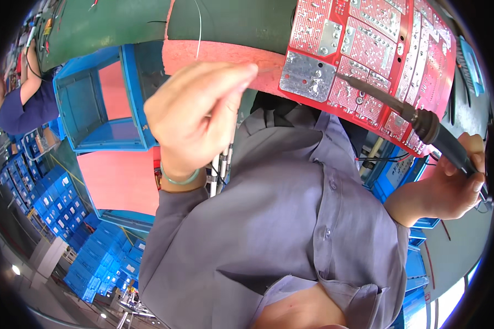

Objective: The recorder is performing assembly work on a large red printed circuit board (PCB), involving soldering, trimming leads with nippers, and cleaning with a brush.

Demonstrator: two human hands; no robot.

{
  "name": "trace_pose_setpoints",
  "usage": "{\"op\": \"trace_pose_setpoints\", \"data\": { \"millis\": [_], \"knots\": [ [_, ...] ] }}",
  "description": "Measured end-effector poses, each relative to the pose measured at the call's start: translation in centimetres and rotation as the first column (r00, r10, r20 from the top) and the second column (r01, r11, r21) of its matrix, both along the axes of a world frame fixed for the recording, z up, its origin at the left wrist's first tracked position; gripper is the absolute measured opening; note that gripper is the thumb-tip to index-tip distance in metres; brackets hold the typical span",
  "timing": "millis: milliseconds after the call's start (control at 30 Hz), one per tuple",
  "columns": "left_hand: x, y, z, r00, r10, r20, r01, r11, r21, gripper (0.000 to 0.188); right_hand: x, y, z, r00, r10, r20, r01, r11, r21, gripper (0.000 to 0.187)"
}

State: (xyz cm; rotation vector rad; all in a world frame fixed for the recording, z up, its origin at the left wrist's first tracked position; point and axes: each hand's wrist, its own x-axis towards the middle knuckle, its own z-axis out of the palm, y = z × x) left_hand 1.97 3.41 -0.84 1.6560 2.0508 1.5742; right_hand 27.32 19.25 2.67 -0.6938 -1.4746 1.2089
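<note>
My right hand (450, 186), at the right, is wrapped around the black handle of a soldering iron (428, 129). The iron's long dark tip slants up and left over a red circuit board (368, 77), ending by the right edge of a silver metal plate (307, 75) on it. Whether the tip touches cannot be made out. Left of the board, my left hand (203, 109) is closed in a pinch on a thin strand of solder wire (198, 24). The wire arches down behind the hand, and a faint short end points from the fingertips toward the silver plate.
Under the board's left side lies a pink foam strip (230, 57) on the green work surface (241, 24). Blue crates (101, 98) stand at the left, with more stacked blue bins (101, 252) beyond. Another person's arm (30, 77) shows at the far left.
</note>
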Motion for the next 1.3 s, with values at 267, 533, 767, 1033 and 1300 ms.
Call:
{"op": "trace_pose_setpoints", "data": {
  "millis": [267,533,767,1033,1300],
  "knots": [
    [-0.2,0.3,0.1,0.967,-0.104,-0.233,0.105,0.994,-0.01,0.021,-1.1,-0.6,0.0,0.996,0.069,0.06,-0.069,0.998,0.004,0.027],
    [-0.4,0.4,-0.3,0.953,-0.118,-0.28,0.124,0.992,0.003,0.024,-1.9,-0.9,0.4,0.982,0.126,0.144,-0.137,0.988,0.068,0.024],
    [-0.4,0.4,-0.5,0.952,-0.128,-0.279,0.135,0.991,0.005,0.024,-1.3,0.0,0.0,0.959,0.233,0.164,-0.25,0.964,0.094,0.022],
    [-0.3,0.4,-0.5,0.957,-0.123,-0.263,0.13,0.991,0.009,0.025,-1.3,0.1,-0.1,0.961,0.225,0.163,-0.244,0.964,0.108,0.022],
    [-0.5,0.5,-0.6,0.954,-0.13,-0.271,0.142,0.99,0.023,0.025,-1.2,0.4,-0.1,0.952,0.266,0.15,-0.282,0.954,0.098,0.022]
  ]
}}
